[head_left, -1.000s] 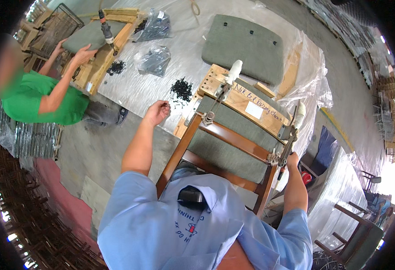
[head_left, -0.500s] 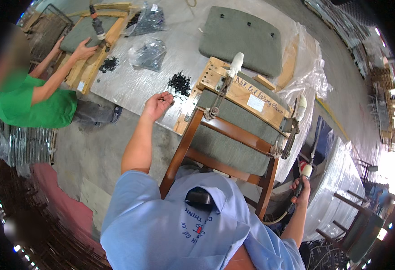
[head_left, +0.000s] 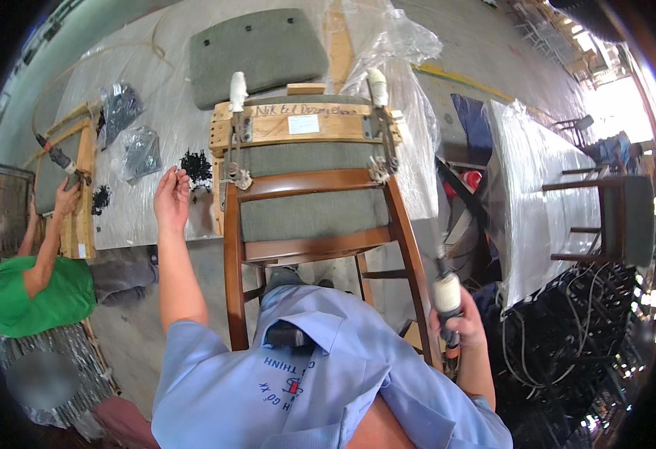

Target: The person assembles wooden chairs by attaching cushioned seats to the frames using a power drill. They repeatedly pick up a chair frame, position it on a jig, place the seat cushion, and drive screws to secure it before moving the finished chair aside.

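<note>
My left hand (head_left: 172, 198) is closed, its fingers curled beside a pile of small black screws (head_left: 195, 170) on the table. Whatever those fingers hold is too small to make out. In my right hand (head_left: 461, 322) is an air screwdriver (head_left: 446, 293), gripped right of the chair with its bit pointing away from me. Before me stands a brown wooden chair frame (head_left: 309, 182) with a grey-green padded panel (head_left: 313, 217) against it. A wooden jig (head_left: 268, 129) lies across the panel, and two white-handled toggle clamps (head_left: 238, 93) sit on the jig.
Another padded panel (head_left: 261, 56) lies at the table's far side. Clear plastic bags (head_left: 139, 153) of dark parts lie left. At far left, a co-worker in a green shirt (head_left: 40, 295) handles a panel. A wrapped stack (head_left: 534, 202) and another chair (head_left: 620, 221) stand right.
The view has swung to the right, so the chair and table sit further left. My right hand has brought the air screwdriver nearer the chair. My left hand stays by the screws, fingers more upright.
</note>
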Tool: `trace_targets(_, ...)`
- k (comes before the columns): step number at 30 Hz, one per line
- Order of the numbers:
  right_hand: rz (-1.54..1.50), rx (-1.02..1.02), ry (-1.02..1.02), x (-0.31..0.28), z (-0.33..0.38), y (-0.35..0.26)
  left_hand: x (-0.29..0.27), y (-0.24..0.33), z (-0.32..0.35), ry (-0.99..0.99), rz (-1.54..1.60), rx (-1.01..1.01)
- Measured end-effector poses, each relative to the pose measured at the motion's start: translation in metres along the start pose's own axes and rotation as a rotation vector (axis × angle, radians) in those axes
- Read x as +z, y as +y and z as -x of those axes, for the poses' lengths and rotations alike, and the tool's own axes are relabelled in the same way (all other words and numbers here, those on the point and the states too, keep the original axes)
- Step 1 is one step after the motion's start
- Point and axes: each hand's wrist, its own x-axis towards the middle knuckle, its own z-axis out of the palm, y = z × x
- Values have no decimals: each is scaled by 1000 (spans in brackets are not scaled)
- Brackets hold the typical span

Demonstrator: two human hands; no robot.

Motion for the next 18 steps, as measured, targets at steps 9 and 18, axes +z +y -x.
trace_targets(9,63,242,-153,-27,140,48,162,-47,171,-296,-315,-165)
trace_targets(18,421,-95,-153,-48,199,137,198,-158,288,-480,-435,-620)
